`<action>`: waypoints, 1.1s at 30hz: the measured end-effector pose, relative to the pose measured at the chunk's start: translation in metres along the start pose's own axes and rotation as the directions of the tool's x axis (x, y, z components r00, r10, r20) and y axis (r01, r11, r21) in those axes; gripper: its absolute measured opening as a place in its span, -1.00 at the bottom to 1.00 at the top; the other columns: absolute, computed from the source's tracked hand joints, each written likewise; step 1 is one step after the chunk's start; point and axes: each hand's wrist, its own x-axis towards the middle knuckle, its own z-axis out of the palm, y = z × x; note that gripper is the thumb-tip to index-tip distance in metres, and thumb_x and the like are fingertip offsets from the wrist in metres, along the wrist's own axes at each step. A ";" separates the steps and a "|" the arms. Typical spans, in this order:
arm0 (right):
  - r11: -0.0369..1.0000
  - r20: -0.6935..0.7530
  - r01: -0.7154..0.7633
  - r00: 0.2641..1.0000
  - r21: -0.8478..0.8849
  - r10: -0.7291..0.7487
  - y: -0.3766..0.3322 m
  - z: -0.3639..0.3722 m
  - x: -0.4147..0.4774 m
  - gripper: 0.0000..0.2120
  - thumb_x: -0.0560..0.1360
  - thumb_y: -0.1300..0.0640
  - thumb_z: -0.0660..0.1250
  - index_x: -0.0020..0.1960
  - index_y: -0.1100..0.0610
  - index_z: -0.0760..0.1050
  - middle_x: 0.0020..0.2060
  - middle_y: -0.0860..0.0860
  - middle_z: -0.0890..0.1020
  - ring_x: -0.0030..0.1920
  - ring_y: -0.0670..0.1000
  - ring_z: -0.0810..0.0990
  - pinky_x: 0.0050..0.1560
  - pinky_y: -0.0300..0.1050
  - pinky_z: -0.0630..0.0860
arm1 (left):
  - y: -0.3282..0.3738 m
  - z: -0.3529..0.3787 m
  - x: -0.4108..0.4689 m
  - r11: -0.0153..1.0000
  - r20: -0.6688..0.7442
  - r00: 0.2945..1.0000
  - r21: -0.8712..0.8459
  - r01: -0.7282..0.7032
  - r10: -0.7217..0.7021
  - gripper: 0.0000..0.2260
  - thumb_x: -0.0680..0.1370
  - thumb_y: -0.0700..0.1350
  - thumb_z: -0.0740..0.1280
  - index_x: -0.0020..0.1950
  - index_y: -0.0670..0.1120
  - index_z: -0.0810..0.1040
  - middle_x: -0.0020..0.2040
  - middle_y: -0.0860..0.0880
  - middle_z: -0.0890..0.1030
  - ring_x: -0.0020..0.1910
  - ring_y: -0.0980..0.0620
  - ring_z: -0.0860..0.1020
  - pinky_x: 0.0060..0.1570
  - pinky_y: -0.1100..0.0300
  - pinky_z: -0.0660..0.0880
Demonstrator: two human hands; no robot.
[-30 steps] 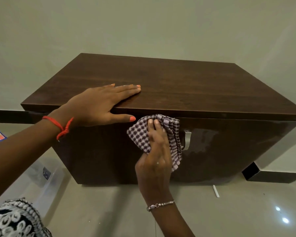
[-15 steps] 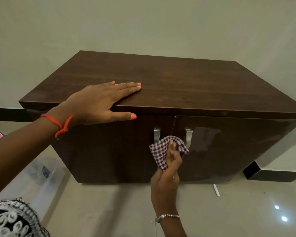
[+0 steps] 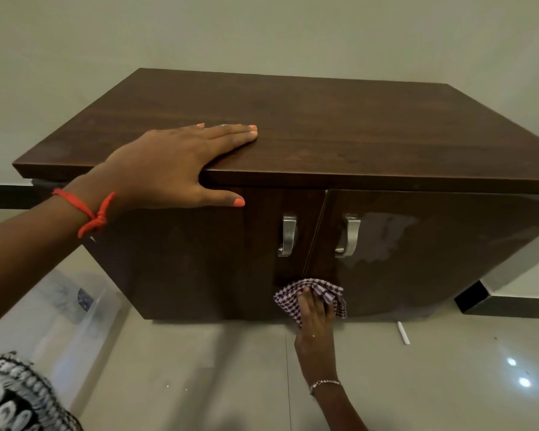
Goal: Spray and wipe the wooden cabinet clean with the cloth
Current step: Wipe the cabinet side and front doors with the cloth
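Note:
A dark wooden cabinet [image 3: 355, 129] with two glossy doors stands against the wall. Each door carries a metal handle, the left handle [image 3: 288, 235] and the right handle [image 3: 350, 236]. My left hand [image 3: 175, 168] lies flat on the front left of the top, fingers spread, thumb hooked over the edge. My right hand [image 3: 315, 315] presses a bunched purple-and-white checked cloth [image 3: 293, 301] against the bottom of the doors, where they meet. A damp smear shows on the right door [image 3: 383, 237]. No spray bottle is in view.
A clear plastic container [image 3: 69, 309] sits on the tiled floor to the left of the cabinet. A small white stick [image 3: 403, 332] lies on the floor at the right. A dark skirting strip [image 3: 504, 304] runs along the wall at the right.
My right hand has slid the cloth down the door fronts, from just under the top edge past the handles to the bottom. My left hand has stayed on the top.

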 end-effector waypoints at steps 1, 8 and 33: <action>1.000 0.050 0.012 0.999 -0.012 -0.011 0.004 0.002 -0.005 0.02 0.13 0.57 0.35 0.46 0.02 0.08 0.40 -0.03 0.21 0.48 -0.15 -0.06 0.44 -0.03 -0.08 | 0.000 0.000 0.000 1.000 -0.003 1.000 -0.001 -0.001 0.001 -0.17 0.21 0.50 -0.07 0.43 0.28 -0.18 0.34 0.34 -0.14 0.46 -0.01 0.08 0.32 -0.04 0.20; 0.899 0.523 0.381 0.823 -0.216 -0.223 0.044 -0.019 -0.014 -0.42 0.33 0.23 0.07 0.33 -0.02 0.39 0.11 -0.10 0.61 0.12 -0.08 0.57 0.46 -0.10 -0.07 | -0.004 0.002 0.001 1.000 -0.028 0.999 0.011 -0.015 0.015 -0.19 0.25 0.51 -0.05 0.45 0.28 -0.14 0.36 0.37 -0.10 0.46 -0.02 0.12 0.29 -0.06 0.25; 0.948 -0.173 0.001 0.983 -0.319 -0.060 0.040 -0.093 0.034 -0.19 0.33 0.41 0.01 0.52 0.02 -0.11 0.52 -0.05 0.00 0.50 -0.04 -0.06 0.50 0.00 -0.10 | 0.000 -0.002 -0.001 0.999 0.045 0.998 0.000 0.040 -0.040 -0.18 0.19 0.54 -0.07 0.39 0.38 -0.25 0.42 0.34 -0.13 0.47 -0.01 0.02 0.30 -0.09 0.25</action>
